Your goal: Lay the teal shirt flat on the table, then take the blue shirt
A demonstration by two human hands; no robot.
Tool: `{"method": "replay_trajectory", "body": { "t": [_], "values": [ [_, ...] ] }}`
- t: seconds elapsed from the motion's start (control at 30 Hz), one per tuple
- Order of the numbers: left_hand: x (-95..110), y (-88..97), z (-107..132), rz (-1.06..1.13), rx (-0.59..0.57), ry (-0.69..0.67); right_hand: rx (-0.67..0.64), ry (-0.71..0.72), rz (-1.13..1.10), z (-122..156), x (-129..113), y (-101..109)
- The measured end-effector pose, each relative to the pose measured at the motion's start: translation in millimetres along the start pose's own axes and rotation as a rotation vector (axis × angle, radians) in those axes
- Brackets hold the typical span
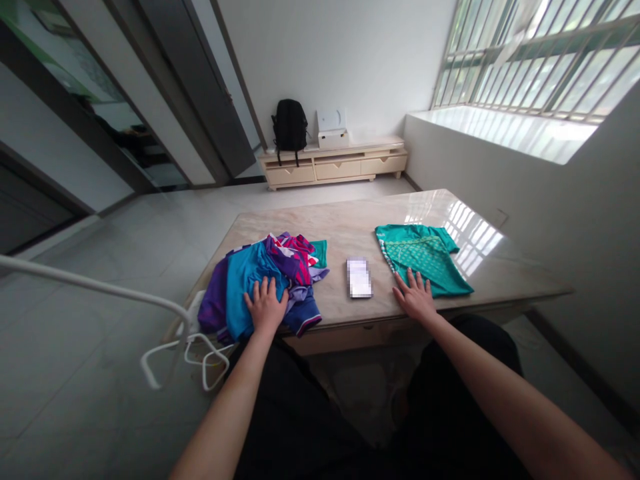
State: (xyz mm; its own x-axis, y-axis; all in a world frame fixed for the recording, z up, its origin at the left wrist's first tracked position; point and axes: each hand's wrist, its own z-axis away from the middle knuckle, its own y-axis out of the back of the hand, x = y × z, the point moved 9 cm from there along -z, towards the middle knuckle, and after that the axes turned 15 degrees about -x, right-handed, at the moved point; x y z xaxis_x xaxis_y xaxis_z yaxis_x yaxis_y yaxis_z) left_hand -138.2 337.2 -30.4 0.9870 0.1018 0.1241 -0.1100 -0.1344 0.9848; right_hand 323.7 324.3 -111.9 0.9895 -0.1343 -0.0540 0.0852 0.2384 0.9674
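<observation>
My left hand (266, 305) lies flat with fingers apart on a heap of blue, purple and pink clothes (270, 277) at the near left of a marble table (350, 230). My right hand (415, 295) rests flat, fingers spread, on the near corner of a folded green shirt (423, 257) on the right side. A phone (359, 277) lies on the table between the two hands, touched by neither.
White clothes hangers (200, 353) hang off the table's near left corner beside a white rail (90, 285). At the far wall stands a low cream cabinet (333, 167) with a black backpack (290, 127) and a white box (333, 130). A window ledge (500, 130) runs along the right.
</observation>
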Motion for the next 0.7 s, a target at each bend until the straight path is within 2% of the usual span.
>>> {"method": "replay_trajectory", "body": {
  "t": [0.37,0.7],
  "values": [
    [-1.3,-2.1,-0.9,-0.016,0.000,0.003,-0.026,-0.005,-0.024,-13.2,7.9,-0.7],
    [-1.5,-3.5,-0.5,-0.015,-0.004,0.005,-0.026,0.018,-0.013,1.3,0.0,-4.7]
  ]
}}
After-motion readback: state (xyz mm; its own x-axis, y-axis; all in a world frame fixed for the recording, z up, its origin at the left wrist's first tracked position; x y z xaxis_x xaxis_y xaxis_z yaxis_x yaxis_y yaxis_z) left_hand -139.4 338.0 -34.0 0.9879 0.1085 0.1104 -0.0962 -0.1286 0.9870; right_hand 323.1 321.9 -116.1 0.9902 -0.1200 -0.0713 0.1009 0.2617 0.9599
